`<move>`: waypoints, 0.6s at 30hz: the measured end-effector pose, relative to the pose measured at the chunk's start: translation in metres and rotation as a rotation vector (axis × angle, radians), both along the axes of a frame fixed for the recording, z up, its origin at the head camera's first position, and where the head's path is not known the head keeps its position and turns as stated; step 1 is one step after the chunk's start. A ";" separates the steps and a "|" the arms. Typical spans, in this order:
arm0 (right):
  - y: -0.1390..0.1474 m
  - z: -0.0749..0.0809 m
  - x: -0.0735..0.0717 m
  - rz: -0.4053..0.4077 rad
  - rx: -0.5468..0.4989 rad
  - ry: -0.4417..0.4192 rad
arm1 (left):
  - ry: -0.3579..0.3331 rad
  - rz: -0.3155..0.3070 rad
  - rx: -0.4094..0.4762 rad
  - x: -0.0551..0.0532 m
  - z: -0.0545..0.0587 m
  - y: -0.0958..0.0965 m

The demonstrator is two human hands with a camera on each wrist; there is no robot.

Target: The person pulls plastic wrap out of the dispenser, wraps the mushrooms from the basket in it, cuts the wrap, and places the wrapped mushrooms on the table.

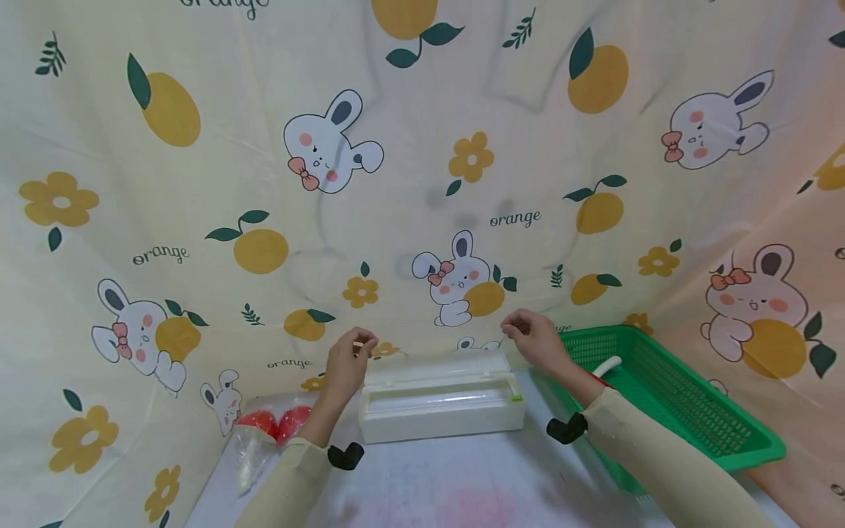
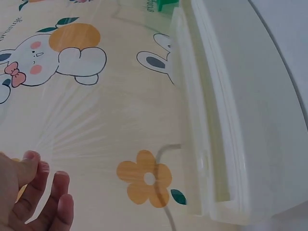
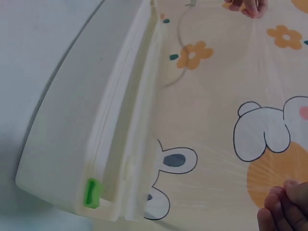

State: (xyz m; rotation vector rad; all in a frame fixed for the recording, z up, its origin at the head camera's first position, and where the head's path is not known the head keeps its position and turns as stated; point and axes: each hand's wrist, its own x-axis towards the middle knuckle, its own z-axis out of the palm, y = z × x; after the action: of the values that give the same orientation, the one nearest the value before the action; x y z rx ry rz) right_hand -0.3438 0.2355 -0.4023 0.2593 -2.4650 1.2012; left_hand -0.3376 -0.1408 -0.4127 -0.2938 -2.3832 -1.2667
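A long white cling film dispenser (image 1: 442,424) stands on the table with its lid (image 1: 439,368) raised at the back. Clear cling film (image 2: 91,127) stretches up from it, its creases fanning out from the fingertips of both hands. My left hand (image 1: 348,361) pinches one corner of the film between thumb and forefinger, above the dispenser's left end. At the other corner, above the right end, my right hand (image 1: 538,341) pinches the film the same way. A small green slider (image 3: 93,193) sits at the dispenser's right end.
To the right a green plastic basket (image 1: 759,453) holds a curved white handle (image 1: 607,366). Red items in clear plastic bags (image 1: 259,425) lie left of the dispenser. A printed cloth (image 1: 422,183) hangs close behind the table (image 1: 422,491).
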 end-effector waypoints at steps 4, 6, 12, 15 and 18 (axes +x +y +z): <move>-0.001 0.005 0.000 0.001 0.001 0.019 | 0.020 -0.001 0.009 0.000 0.003 0.000; -0.001 0.007 0.000 0.004 -0.004 0.032 | 0.023 0.000 0.011 -0.001 0.004 0.000; -0.002 0.015 0.001 0.005 -0.016 0.055 | 0.050 0.008 0.015 -0.002 0.009 -0.001; -0.004 0.019 0.002 -0.007 -0.020 0.058 | 0.056 0.019 0.014 0.000 0.013 -0.002; -0.004 0.023 0.001 -0.023 -0.023 0.061 | 0.061 0.019 0.012 0.002 0.017 -0.002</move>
State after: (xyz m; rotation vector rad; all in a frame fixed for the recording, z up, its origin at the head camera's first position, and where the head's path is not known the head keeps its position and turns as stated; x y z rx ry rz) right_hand -0.3423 0.2311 -0.3791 0.2559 -2.3942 1.1939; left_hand -0.3356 -0.1423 -0.3962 -0.3007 -2.3206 -1.2451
